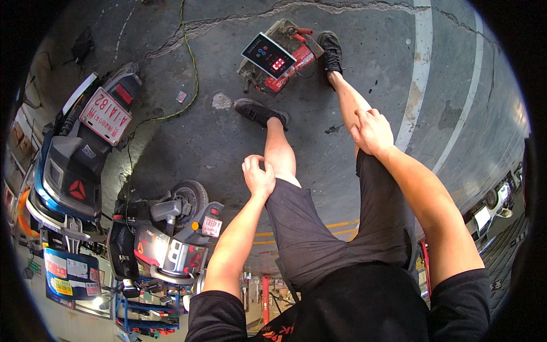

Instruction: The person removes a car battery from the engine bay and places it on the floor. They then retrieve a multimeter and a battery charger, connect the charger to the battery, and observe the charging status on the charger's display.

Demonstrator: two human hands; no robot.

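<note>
My left hand [259,176] rests on my left knee, its fingers loosely bent and nothing seen in them. On my right knee lies my right hand [372,132], thumb apart from the bent fingers, also holding nothing visible. In front of my feet a dirty battery [296,70] with a red label stands on the floor. A flat white-edged device [268,56] with a dark face, coloured buttons and a lit red display lies on top of it. A red clamp [302,31] with a lead sits at the battery's far side. Neither hand touches these.
Electric scooters, one [74,171] with a red-and-white plate and another [171,239] nearer me, stand at left. A yellow-green cable [195,74] crosses the grey floor, near a small packet [181,96]. My black shoes [262,112] flank the battery. White lines mark the right side.
</note>
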